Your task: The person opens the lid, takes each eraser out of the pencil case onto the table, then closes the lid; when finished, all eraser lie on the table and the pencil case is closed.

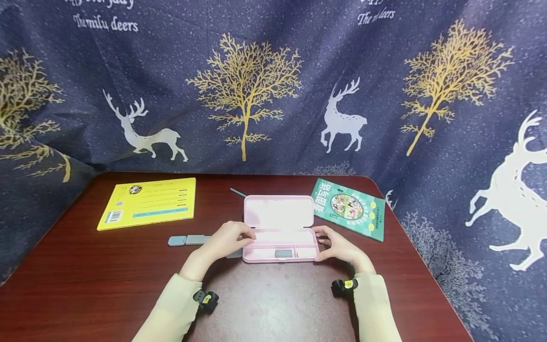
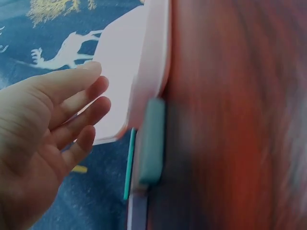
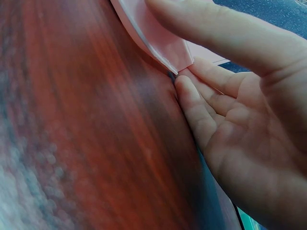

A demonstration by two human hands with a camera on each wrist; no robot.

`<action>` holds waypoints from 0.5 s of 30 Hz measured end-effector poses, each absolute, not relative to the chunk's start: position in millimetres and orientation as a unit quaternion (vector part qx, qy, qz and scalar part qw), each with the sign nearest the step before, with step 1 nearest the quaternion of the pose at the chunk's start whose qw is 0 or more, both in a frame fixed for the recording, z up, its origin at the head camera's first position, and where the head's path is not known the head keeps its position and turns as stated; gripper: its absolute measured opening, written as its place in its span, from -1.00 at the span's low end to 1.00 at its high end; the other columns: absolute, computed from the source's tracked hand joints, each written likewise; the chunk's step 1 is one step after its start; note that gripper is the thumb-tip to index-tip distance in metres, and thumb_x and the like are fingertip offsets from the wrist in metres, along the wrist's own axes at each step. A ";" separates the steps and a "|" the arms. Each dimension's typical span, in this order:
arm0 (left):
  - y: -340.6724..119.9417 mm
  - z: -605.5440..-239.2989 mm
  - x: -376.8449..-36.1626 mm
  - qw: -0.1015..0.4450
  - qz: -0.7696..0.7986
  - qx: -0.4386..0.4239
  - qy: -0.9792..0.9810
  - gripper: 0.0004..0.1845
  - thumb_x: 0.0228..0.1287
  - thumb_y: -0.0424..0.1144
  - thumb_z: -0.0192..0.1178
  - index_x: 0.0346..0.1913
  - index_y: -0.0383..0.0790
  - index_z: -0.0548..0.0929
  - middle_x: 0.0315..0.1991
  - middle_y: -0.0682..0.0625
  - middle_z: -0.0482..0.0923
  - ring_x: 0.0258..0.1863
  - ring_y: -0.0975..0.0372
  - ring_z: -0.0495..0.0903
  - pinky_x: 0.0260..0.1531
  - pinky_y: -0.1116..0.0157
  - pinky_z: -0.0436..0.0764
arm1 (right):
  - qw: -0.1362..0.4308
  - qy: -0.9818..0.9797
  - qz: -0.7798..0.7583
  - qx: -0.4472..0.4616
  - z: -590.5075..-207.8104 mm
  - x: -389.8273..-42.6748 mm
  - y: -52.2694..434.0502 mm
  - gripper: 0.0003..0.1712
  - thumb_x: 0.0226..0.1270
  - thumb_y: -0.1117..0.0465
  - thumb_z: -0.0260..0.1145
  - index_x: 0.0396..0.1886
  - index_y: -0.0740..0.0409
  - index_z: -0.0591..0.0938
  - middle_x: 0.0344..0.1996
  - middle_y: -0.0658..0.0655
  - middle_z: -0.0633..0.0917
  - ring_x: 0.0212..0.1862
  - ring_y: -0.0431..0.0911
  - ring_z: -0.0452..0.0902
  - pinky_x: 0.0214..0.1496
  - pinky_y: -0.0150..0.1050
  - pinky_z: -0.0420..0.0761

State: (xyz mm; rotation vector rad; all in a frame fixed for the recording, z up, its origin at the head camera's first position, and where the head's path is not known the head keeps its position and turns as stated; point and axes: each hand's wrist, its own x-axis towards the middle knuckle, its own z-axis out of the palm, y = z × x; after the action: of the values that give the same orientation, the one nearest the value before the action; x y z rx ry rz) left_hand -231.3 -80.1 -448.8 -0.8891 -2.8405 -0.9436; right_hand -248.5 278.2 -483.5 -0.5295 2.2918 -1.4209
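A pink pencil case point(image 1: 278, 212) lies with its lid raised at mid-table. Inside its front tray, a small grey block point(image 1: 284, 253) sits in one compartment. My left hand point(image 1: 231, 237) hovers by the case's left end; in the left wrist view its loosely bent fingers point(image 2: 91, 111) hold nothing. The right hand point(image 1: 337, 247) grips the right end of the case, thumb at the front corner and fingers farther back. In the right wrist view, its thumb point(image 3: 211, 28) lies over the pink wall and its fingertips touch the end.
Left of the case lie a blue-ended grey strip point(image 1: 195, 240) and a blue-green block point(image 2: 152, 141), partly behind my left hand. A thin teal stick point(image 1: 238, 192) pokes out behind the lid. A yellow book point(image 1: 149, 202) lies back left, a green book point(image 1: 350, 206) back right.
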 end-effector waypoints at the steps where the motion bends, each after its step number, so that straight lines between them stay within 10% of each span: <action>1: -76.7 -449.8 -231.2 0.013 -0.302 -0.291 -0.908 -0.92 0.19 -0.31 0.36 -0.25 -0.16 0.77 -0.32 0.06 0.74 -0.32 0.28 0.64 -0.23 0.32 0.65 | 0.195 0.817 -0.508 -0.190 -483.1 -248.3 278.1 -0.06 0.00 0.25 0.55 0.36 0.33 0.27 0.28 0.36 0.39 0.36 0.28 0.28 0.40 0.16 0.29; 15: -26.0 -455.3 -223.7 0.051 -0.265 -0.342 -0.900 -0.94 0.24 -0.26 0.32 -0.26 -0.10 0.76 -0.35 0.12 0.74 -0.37 0.35 0.64 -0.30 0.36 0.59 | 0.195 0.817 -0.508 -0.189 -484.2 -249.2 278.5 -0.05 0.00 0.24 0.56 0.36 0.33 0.27 0.29 0.36 0.39 0.37 0.29 0.27 0.41 0.16 0.28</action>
State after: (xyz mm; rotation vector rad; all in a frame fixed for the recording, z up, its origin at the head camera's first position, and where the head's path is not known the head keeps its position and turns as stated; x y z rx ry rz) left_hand -223.7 -26.0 -455.3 -1.0411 -2.7405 -0.8064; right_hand -249.2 278.5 -484.2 -0.5293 2.2902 -1.4240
